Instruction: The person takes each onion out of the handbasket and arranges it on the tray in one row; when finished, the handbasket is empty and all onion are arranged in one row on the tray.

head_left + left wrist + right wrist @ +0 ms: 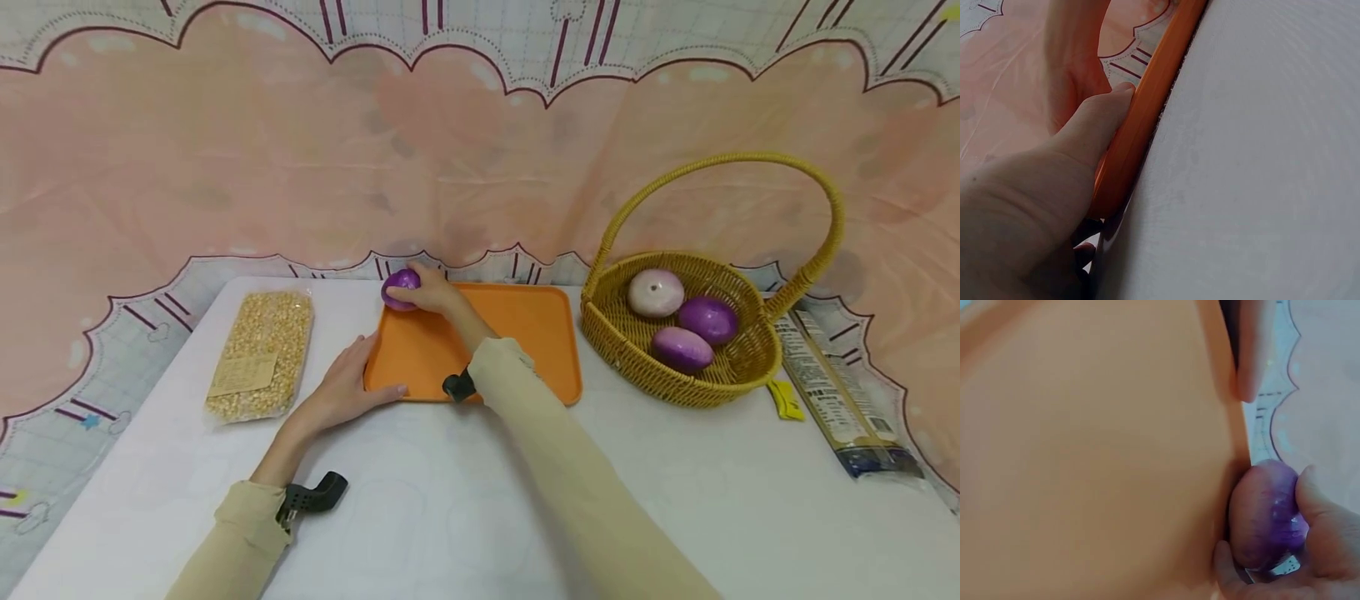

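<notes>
My right hand grips a shiny purple egg-shaped thing at the far left corner of the orange tray. Up close in the right wrist view, the purple egg-shaped thing is paler on one side and sits against the tray's edge, with fingers and thumb around it. My left hand rests at the tray's near left corner, fingers fairly straight along the left side. In the left wrist view its thumb touches the orange rim.
To the right stands a yellow woven basket with a tall handle, holding three purple and whitish rounded things. A bag of corn kernels lies at the left. Beyond the basket are a small yellow packet and a long printed package.
</notes>
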{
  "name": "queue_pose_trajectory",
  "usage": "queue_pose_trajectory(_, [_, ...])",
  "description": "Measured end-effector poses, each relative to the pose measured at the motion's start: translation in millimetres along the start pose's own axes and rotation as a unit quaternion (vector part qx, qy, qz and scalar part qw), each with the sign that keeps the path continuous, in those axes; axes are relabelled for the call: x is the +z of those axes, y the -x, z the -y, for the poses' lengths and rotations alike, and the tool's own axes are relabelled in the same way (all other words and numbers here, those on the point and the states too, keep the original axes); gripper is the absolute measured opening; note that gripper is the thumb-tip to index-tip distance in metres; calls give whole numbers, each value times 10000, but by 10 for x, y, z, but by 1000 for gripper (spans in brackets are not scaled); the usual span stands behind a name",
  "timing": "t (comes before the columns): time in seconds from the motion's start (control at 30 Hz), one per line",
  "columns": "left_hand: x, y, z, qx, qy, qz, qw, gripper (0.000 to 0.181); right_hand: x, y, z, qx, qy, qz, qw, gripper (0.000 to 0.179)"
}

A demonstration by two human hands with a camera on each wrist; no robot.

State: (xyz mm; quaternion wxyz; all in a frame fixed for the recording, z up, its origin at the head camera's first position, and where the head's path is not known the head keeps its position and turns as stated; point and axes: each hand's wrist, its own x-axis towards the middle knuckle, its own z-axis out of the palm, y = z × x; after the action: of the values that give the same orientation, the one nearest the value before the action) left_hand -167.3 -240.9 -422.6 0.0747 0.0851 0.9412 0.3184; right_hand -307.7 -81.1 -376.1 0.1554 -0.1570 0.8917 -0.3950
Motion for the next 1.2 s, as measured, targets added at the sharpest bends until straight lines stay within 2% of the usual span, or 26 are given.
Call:
queue_pose_trajectory(0.17, [-1,5,4,59,-2,-41,10000,103,17,7,18,40,-3,-43,10000,72])
queue_pose_trajectory(0.4, [-9,-13,-12,94,-17,-14,10000,104,63,50,22,28,760,-220,9969,78])
queue_pose_trajectory(0.67, [-45,2,7,45,-26,-15,10000,105,50,112,77,40,1022,-265,9944,85])
queue_pose_trajectory(0.77, [-60,3,22,22,-86,-24,10000,105,-44,159,90,-244,967,-352,9944,87])
queue_pose_trajectory(0.83, [-70,-9,25,59,-107,-47,9999,105,-162,216,83,-685,952,-468,9920,86])
queue_pose_trajectory(0.93, [-72,-28,21,141,-118,-49,9998,104,-380,415,84,-1385,944,-490,9846,80])
queue_pose_trajectory(1.0, [-62,-35,20,191,-117,-76,9997,104,-515,647,79,-1765,874,-379,9797,71])
queue_pose_trajectory(1.1, [-36,-29,23,211,-97,-119,9997,104,-664,1121,32,-1993,527,-28,9785,59])
queue_pose_trajectory(1.2, [-3,-25,19,212,-49,-117,9997,104,-766,1606,-109,-2194,198,241,9751,47])
